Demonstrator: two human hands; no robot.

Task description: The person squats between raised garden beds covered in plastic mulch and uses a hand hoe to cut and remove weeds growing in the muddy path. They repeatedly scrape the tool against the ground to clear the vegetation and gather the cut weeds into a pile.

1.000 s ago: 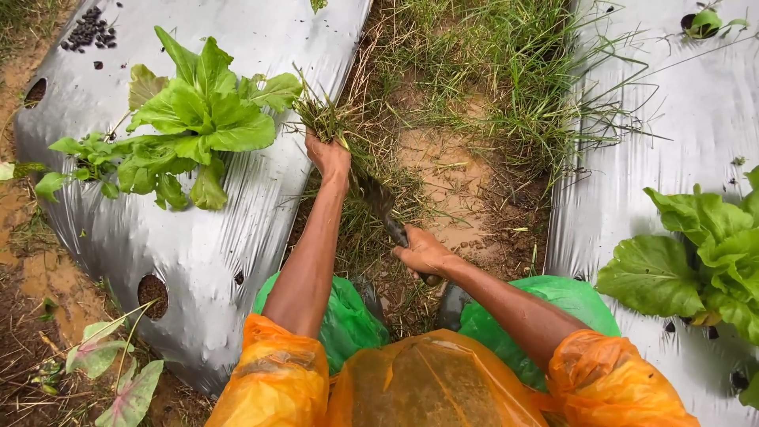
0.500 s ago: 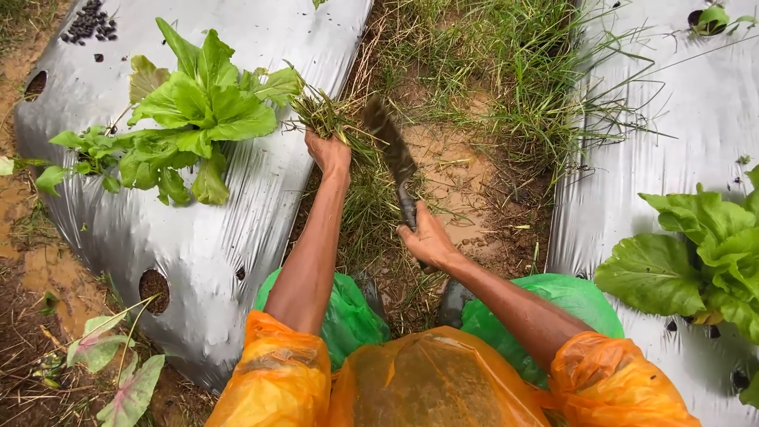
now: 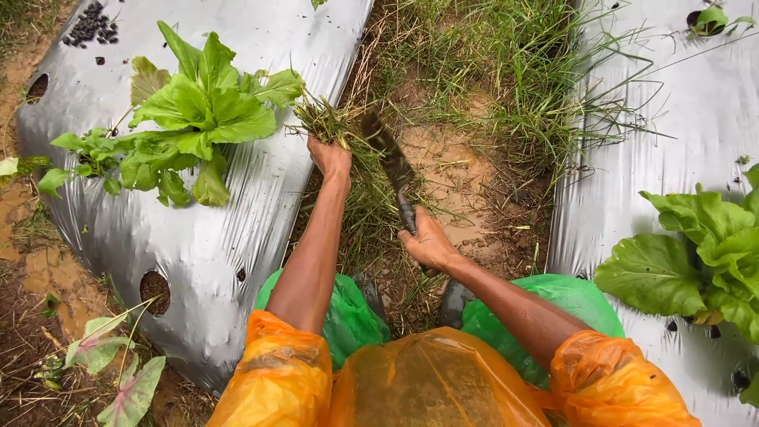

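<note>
My left hand [image 3: 330, 156] is closed around a tuft of grass [image 3: 321, 119] at the edge of the left bed and holds it upright. My right hand [image 3: 427, 241] grips the handle of a dark, muddy knife [image 3: 389, 162]. Its blade slants up and to the left, its tip close to the grass tuft just right of my left hand. Both arms come out of orange plastic sleeves [image 3: 277, 379]. The base of the tuft is hidden behind my left hand.
Silver plastic mulch [image 3: 198, 229] covers a bed on the left with a leafy green plant [image 3: 198, 111] and planting holes [image 3: 152, 291]. Another covered bed [image 3: 632, 158] with a leafy plant [image 3: 704, 253] lies right. A muddy, grassy furrow [image 3: 458, 174] runs between. Green plastic [image 3: 348, 316] wraps my legs.
The knife went from low in the grass to raised half a second ago. It has since dropped slightly toward the tuft. My left hand has stayed on the grass.
</note>
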